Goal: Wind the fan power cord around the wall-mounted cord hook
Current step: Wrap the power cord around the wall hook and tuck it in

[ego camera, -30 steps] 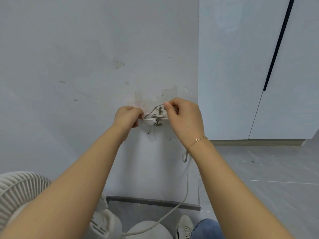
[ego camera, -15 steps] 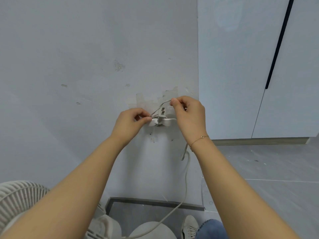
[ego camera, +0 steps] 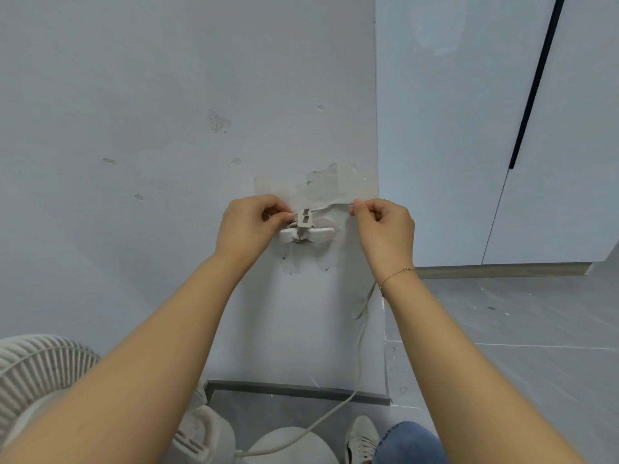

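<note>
A white cord hook with two flat wings is fixed to the grey wall at chest height. A thin white power cord rises from the fan base, passes behind my right wrist, and runs across the top of the hook. My right hand pinches the cord just right of the hook. My left hand pinches the cord at the hook's left side. A grey clip sits at the hook's centre, with the cord stretched level between my hands.
The white fan head is at the lower left, and its round base stands on the floor below. My shoe is beside the base. A wall corner and white cabinet doors lie to the right.
My right hand has moved out to the right, pulling the cord taut across the hook. My left hand has shifted slightly left on the cord.
</note>
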Available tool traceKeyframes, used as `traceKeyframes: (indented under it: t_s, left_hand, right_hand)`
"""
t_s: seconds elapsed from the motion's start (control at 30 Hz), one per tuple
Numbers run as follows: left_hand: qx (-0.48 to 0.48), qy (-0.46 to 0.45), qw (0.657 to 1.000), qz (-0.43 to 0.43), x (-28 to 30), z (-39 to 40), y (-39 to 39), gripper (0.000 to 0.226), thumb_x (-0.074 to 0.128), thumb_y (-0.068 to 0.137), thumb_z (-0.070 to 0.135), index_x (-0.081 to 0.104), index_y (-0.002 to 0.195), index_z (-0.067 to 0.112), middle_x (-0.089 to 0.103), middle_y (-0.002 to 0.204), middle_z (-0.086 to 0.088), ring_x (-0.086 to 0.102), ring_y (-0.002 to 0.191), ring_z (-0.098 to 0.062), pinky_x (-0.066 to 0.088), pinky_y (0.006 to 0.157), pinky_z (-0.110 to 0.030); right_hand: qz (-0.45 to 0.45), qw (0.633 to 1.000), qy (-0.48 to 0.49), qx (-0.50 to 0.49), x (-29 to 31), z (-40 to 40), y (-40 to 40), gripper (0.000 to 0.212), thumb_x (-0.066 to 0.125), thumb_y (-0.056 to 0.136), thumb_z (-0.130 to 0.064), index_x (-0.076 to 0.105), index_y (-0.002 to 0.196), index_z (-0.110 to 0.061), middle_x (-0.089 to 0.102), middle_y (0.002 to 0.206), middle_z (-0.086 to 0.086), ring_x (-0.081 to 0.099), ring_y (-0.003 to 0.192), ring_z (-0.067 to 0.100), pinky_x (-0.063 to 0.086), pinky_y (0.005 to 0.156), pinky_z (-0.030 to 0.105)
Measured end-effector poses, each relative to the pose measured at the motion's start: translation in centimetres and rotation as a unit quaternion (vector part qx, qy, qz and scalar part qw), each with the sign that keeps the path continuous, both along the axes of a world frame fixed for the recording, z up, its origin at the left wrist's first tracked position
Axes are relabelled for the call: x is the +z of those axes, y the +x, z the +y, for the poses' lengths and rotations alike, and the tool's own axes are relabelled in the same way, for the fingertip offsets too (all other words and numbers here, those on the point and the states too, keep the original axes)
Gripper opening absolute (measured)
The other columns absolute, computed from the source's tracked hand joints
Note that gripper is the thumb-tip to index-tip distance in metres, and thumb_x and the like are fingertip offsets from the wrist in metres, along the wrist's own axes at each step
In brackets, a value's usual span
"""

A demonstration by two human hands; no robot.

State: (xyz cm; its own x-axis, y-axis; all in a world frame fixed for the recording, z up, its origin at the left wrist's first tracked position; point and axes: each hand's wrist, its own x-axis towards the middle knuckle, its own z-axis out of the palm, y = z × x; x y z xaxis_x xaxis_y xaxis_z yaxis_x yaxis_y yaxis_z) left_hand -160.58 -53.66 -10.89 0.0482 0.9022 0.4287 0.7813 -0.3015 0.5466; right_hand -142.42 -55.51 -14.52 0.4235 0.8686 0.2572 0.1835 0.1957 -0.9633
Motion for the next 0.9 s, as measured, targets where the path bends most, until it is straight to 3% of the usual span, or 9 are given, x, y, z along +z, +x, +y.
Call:
traceKeyframes:
  t_s: [0.13,0.3,0.43,0.6,0.7,0.9]
  left_hand:
    - [-0.008,0.013,0.999,0.028,-0.1,-0.2,-0.3,0.007,0.067,0.082,0.021,0.073,0.078,0.022,0.066,0.071,0.013,0.049,0.06,0.0,0.039,0.062,-0.019]
    - [0.018,0.031,0.998,0.052,-0.1,-0.4,0.5,0.007,0.066,0.082,0.02,0.072,0.078,0.018,0.06,0.07,0.012,0.048,0.061,-0.004,0.039,0.061,-0.023]
    - [0.022,0.042,0.997,0.054,0.0,-0.4,1.0,0.008,0.064,0.081,0.015,0.071,0.077,0.016,0.06,0.075,0.009,0.047,0.06,-0.002,0.039,0.061,-0.021]
    - [-0.039,0.024,0.997,0.062,-0.1,0.1,0.1,0.013,0.067,0.081,0.013,0.066,0.071,0.021,0.06,0.076,0.007,0.049,0.063,-0.004,0.036,0.061,-0.015]
    - [-0.072,0.012,0.994,0.085,-0.1,0.0,-0.6,0.008,0.066,0.085,0.017,0.073,0.083,0.019,0.061,0.083,0.008,0.052,0.069,-0.005,0.038,0.066,-0.018]
    - [-0.094,-0.018,0.99,0.106,-0.6,-0.4,-1.7,0.025,0.067,0.085,0.026,0.071,0.11,0.025,0.06,0.095,0.008,0.053,0.076,-0.01,0.04,0.071,-0.017]
  right_hand:
    - [-0.012,1.0,-0.022,-0.011,-1.2,-0.1,0.1,0.028,0.055,0.09,-0.026,0.071,0.075,-0.009,0.047,0.053,-0.008,0.042,0.054,0.008,0.035,0.057,0.024]
    - [-0.032,0.998,-0.054,-0.009,-2.5,-0.3,-0.2,0.032,0.053,0.089,-0.023,0.068,0.074,0.001,0.062,0.068,0.022,0.047,0.062,0.026,0.04,0.06,0.029]
    - [0.02,0.996,-0.084,0.015,-3.5,-0.5,-0.8,0.032,0.053,0.088,-0.021,0.064,0.058,-0.02,0.054,0.052,-0.002,0.052,0.062,0.021,0.044,0.065,0.028]
    - [0.066,0.989,-0.122,0.043,-4.9,-0.4,-1.6,0.035,0.055,0.088,-0.021,0.062,0.054,-0.025,0.052,0.051,-0.005,0.048,0.057,0.017,0.04,0.064,0.025]
    - [0.093,0.983,-0.146,0.059,-5.6,-0.1,-2.1,0.034,0.056,0.086,-0.02,0.063,0.053,-0.024,0.051,0.05,-0.002,0.044,0.056,0.02,0.038,0.062,0.028]
    - [0.158,0.962,-0.193,0.11,-5.9,0.2,-3.2,0.034,0.055,0.089,-0.025,0.063,0.057,-0.018,0.048,0.049,-0.001,0.037,0.042,0.012,0.029,0.046,0.022]
